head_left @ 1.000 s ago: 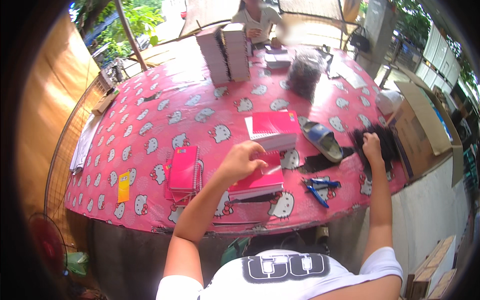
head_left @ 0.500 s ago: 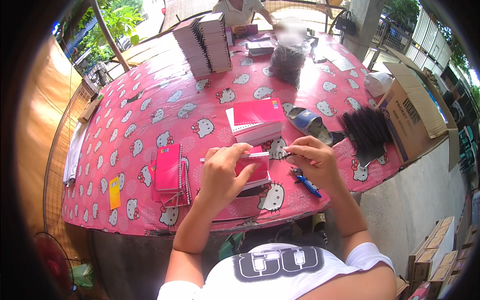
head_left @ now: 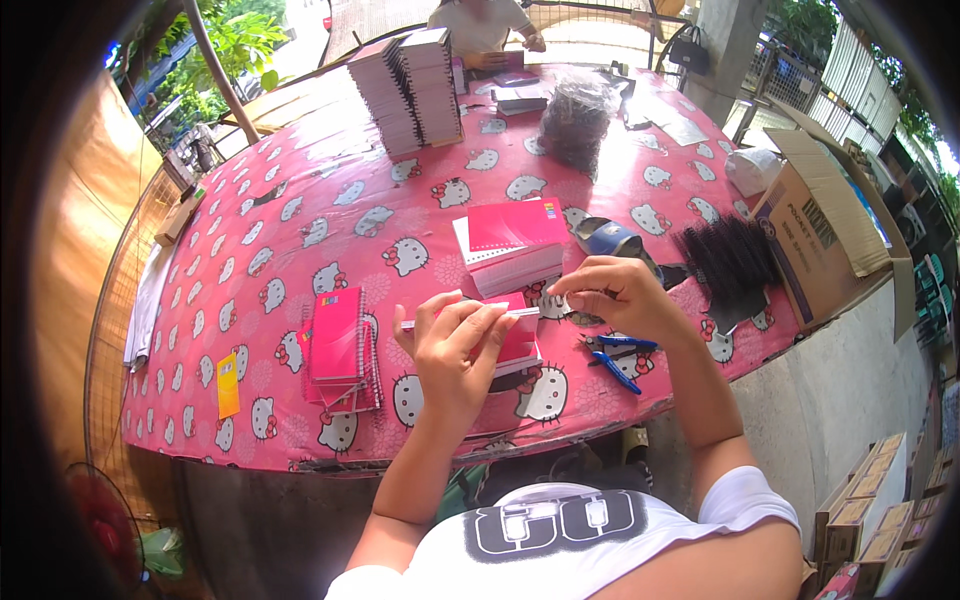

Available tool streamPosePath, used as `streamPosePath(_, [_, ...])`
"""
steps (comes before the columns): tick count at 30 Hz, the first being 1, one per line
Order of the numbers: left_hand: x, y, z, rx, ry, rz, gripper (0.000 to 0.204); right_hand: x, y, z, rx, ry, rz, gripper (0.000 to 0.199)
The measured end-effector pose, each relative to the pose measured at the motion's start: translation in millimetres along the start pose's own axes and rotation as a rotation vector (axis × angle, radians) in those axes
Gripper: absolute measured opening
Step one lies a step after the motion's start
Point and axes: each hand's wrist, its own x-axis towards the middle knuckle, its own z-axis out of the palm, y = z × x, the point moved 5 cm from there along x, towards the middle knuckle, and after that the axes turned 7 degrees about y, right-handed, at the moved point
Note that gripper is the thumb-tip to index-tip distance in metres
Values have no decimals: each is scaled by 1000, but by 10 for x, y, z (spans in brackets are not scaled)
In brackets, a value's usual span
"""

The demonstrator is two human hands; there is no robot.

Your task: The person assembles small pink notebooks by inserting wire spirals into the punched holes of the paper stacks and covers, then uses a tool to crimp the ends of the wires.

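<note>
Left hand (head_left: 455,345) closed around the near edge of a pink notebook (head_left: 515,335), fingers curled over the top, thumb side up; the notebook is held tilted just above the worktop (head_left: 300,220). Right hand (head_left: 610,295) pinched shut at the notebook's right end, fingertips (head_left: 570,300) gripping a small pale piece too small to identify; it meets the notebook's corner.

All places below relative to the held notebook.

Just right and slightly nearer: blue-handled pliers (head_left: 612,358) lying flat on the worktop, under the right wrist. Directly behind, nearly touching: a stack of notebooks with a pink cover on top (head_left: 512,245), white page edges showing. Behind and right: a blue sandal (head_left: 610,240), and beyond that a fan of black binding coils (head_left: 730,262) near the worktop's right edge. Well to the left: a small pile of spiral-bound pink notebooks (head_left: 340,350), spirals along their right side. Farther left, near the front edge: a yellow slip (head_left: 228,385).

Far behind: two tall stacks of bound notebooks (head_left: 410,90), and right of those a clear bag of dark coils (head_left: 575,120). At the far side another person (head_left: 480,25) sits with hands on the worktop. Off the right edge: an open cardboard box (head_left: 820,225). The worktop carries a pink cloth with white cartoon cat faces.
</note>
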Motion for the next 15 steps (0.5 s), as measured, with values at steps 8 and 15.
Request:
streamPosePath(8, [34,55,-31,-11,16,39,15,31,71,52,187,-175,139,20])
streamPosePath(15, [23,-11,-14,-39,2,32,15,-51,-167,189,-249,88,-195,34])
